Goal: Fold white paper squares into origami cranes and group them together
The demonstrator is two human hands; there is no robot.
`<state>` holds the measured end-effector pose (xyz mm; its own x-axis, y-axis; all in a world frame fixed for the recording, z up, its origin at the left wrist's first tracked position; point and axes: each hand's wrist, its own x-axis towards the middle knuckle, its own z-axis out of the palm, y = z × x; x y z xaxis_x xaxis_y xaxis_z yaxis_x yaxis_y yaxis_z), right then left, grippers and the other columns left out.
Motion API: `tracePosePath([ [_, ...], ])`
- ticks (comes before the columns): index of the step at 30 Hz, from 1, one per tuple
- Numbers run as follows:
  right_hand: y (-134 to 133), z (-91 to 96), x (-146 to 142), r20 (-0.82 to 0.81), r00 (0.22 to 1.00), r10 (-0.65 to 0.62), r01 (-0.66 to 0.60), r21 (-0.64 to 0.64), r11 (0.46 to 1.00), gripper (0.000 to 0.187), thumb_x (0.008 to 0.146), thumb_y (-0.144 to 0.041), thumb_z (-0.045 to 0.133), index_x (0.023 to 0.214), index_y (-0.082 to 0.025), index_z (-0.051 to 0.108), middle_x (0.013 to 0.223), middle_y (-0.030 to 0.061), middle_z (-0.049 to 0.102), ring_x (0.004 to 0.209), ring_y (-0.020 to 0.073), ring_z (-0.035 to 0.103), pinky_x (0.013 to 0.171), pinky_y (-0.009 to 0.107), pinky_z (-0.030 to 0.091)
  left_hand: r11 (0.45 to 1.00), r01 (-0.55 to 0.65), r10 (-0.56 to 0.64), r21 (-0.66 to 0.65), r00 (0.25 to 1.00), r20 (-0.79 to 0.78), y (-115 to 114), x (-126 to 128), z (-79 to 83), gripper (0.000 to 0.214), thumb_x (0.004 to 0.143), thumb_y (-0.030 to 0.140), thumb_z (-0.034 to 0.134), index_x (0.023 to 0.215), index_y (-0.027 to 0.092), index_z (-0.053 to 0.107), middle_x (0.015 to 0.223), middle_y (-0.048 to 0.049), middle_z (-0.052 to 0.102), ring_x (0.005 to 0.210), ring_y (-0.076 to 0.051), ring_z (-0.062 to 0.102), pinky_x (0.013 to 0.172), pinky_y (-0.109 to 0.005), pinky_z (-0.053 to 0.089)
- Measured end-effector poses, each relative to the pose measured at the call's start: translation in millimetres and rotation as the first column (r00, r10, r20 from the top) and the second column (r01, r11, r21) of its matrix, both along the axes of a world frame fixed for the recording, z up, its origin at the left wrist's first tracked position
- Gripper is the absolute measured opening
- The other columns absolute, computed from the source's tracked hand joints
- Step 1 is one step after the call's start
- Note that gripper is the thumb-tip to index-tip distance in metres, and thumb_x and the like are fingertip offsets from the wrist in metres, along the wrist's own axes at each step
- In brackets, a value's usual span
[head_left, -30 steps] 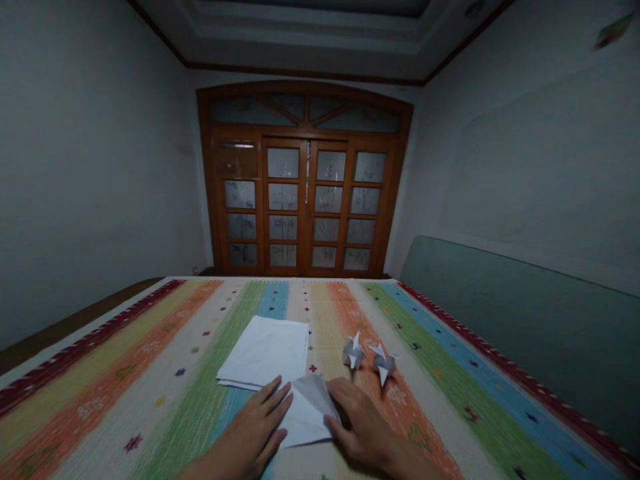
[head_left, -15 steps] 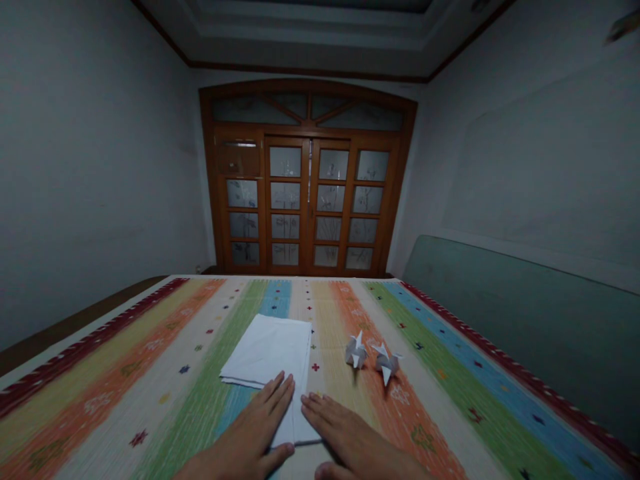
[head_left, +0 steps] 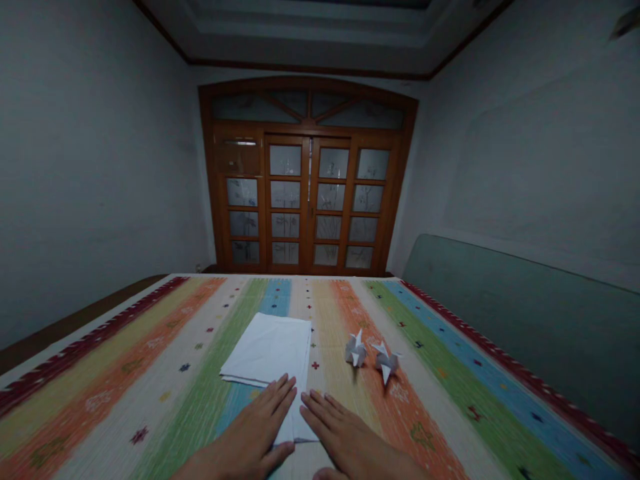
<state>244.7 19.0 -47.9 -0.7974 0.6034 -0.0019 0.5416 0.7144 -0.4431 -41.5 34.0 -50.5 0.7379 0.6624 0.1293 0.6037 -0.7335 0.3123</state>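
My left hand (head_left: 260,427) lies flat on the left side of a folded piece of white paper (head_left: 300,425), fingers stretched out. From the other side, my right hand (head_left: 343,430) rests on its right edge, also with fingers extended. Much of this paper is hidden under both hands. Just beyond my left fingertips is a stack of white paper sheets (head_left: 273,348), its near edge close to them. To the right stand two folded paper cranes (head_left: 356,350), one beside the other, apart from my hands.
A striped, multicoloured tablecloth (head_left: 170,393) covers the table. Along the right side runs a pale green bench back (head_left: 500,287). Wooden doors with glass panes (head_left: 309,200) stand beyond the far table edge.
Both hands have shifted only slightly over the folded paper, the left one a little to the right. The stack and the paper cranes stay where they were.
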Motion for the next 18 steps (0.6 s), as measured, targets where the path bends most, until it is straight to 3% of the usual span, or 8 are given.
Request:
tracePosePath([
  [10,2,-18.0,3,-0.022,1.000,-0.013,0.014,0.068,0.998,0.088,0.099,-0.067,0.049,0.165,-0.023,0.010,0.170,0.0136,0.004,0.158,0.0337,0.010,0.128,0.052,0.018,1.000,0.010,-0.010,0.002,1.000,-0.005,0,-1,-1.4,0.080,0.107,0.046,0.051,0.163,0.039,-0.006,0.172,-0.0035,0.007,0.157,-0.033,0.020,0.125,-0.057,0.027],
  [18,-3,-3.5,0,-0.045,0.995,-0.088,0.088,0.002,0.996,0.079,0.100,-0.057,0.056,0.164,-0.025,0.023,0.169,0.0128,0.016,0.157,0.0336,0.019,0.127,0.053,0.023,0.999,-0.019,0.016,0.028,0.997,0.082,1,-2,-7.8,0.082,0.101,0.036,0.062,0.165,0.038,0.009,0.171,-0.0057,0.019,0.155,-0.033,0.028,0.123,-0.054,0.032],
])
